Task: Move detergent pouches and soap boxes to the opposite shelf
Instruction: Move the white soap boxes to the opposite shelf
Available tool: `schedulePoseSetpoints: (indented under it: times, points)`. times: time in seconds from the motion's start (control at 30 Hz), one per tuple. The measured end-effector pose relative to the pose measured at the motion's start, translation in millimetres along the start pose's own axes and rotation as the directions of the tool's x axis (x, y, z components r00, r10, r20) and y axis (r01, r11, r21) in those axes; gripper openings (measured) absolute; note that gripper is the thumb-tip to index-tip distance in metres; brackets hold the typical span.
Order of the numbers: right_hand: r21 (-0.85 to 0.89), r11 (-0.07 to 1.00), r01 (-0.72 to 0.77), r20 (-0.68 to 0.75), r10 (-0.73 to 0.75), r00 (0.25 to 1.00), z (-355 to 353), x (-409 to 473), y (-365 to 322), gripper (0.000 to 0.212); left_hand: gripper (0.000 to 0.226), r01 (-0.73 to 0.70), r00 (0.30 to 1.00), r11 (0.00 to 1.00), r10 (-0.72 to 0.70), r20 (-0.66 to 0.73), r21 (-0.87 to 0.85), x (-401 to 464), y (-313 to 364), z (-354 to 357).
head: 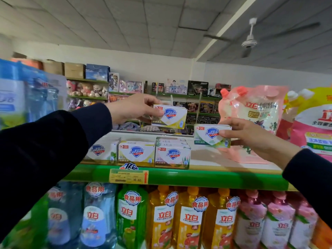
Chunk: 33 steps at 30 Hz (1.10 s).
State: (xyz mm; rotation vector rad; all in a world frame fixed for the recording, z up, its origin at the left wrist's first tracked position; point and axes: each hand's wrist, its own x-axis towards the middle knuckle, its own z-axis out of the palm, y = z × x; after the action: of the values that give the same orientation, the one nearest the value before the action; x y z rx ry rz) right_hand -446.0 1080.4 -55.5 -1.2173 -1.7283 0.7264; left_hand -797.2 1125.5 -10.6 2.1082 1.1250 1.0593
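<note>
Soap boxes (pixel 169 116) (pixel 212 136) sit pinched in each hand's fingers (pixel 152 112) (pixel 227 134) — one apiece; firm pinches should keep both level above the shelf (pixel 179 177).

Top shelf (pixel 206 178), green front edge, pale deck. Bore a row of soap boxes (pixel 139 153) at front left of centre, one stack two high; a pink detergent pouch (pixel 255 112) standing at right, more pouches (pixel 312 126) beside it. Yellow price tag (pixel 128 176) on the edge.
</note>
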Motion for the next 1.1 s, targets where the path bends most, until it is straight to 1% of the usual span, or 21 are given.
schedulePoseSetpoints:
  times: [0.1, 0.2, 0.37, 0.5, 0.63, 0.67, 0.73, 0.83, 0.93, 1.03, 1.1]
  points:
    - [0.01, 0.999, 0.036, 0.007, -0.036, 0.999, 4.6, 4.2, -9.5, 0.035, 0.028, 0.032, 0.999, 0.999, -0.032, -0.034, -0.002, -8.9, 0.9, -11.1]
    - [0.015, 0.997, 0.071, 0.014, -0.071, 0.997, 12.2, 8.7, -18.7, 0.04, 0.031, 0.054, 0.998, 0.998, -0.054, -0.03, 0.022, -21.2, -1.0, -24.2]
    - [0.032, 0.996, 0.089, 0.011, -0.09, 0.996, 21.4, 19.3, -25.0, 0.033, 0.032, 0.093, 0.995, 0.994, -0.092, -0.025, 0.051, -36.9, -9.9, -41.6]
    - [0.022, 0.998, 0.066, -0.001, -0.066, 0.998, 23.4, 27.1, -20.2, 0.026, 0.029, 0.108, 0.994, 0.982, -0.105, -0.027, 0.157, -46.1, -26.2, -46.5]
    - [0.004, 1.0, 0.022, -0.017, -0.022, 1.0, 19.7, 30.6, -9.1, 0.027, 0.029, 0.085, 0.996, 0.92, -0.09, -0.007, 0.382, -46.2, -45.9, -43.7]
    - [0.001, 1.0, 0.012, -0.014, -0.012, 1.0, 18.7, 30.2, -6.4, 0.027, 0.029, 0.083, 0.996, 0.914, -0.091, 0.001, 0.398, -45.7, -49.8, -43.5]
    - [-0.007, 1.0, -0.007, -0.007, 0.006, 1.0, 16.2, 29.4, -0.1, 0.026, 0.025, 0.088, 0.993, 0.923, -0.111, 0.041, 0.375, -43.7, -56.2, -43.5]
    - [0.03, 0.999, -0.04, 0.002, 0.04, 0.999, 14.5, 27.3, 7.4, 0.026, 0.022, 0.108, 0.982, 0.919, -0.158, 0.102, 0.38, -42.5, -60.0, -44.0]
    - [0.072, 0.995, -0.067, 0.022, 0.065, 0.998, 14.7, 25.0, 13.0, 0.034, 0.025, 0.14, 0.957, 0.886, -0.235, 0.168, 0.443, -40.7, -61.8, -44.4]
    - [0.091, 0.993, -0.076, 0.025, 0.074, 0.997, 14.5, 24.8, 19.0, 0.038, 0.027, 0.201, 0.9, 0.823, -0.369, 0.232, 0.531, -42.6, -60.3, -46.0]
    - [0.107, 0.991, -0.078, 0.013, 0.077, 0.997, 12.1, 24.6, 24.6, 0.039, 0.027, 0.244, 0.865, 0.795, -0.438, 0.246, 0.556, -42.6, -57.3, -46.4]
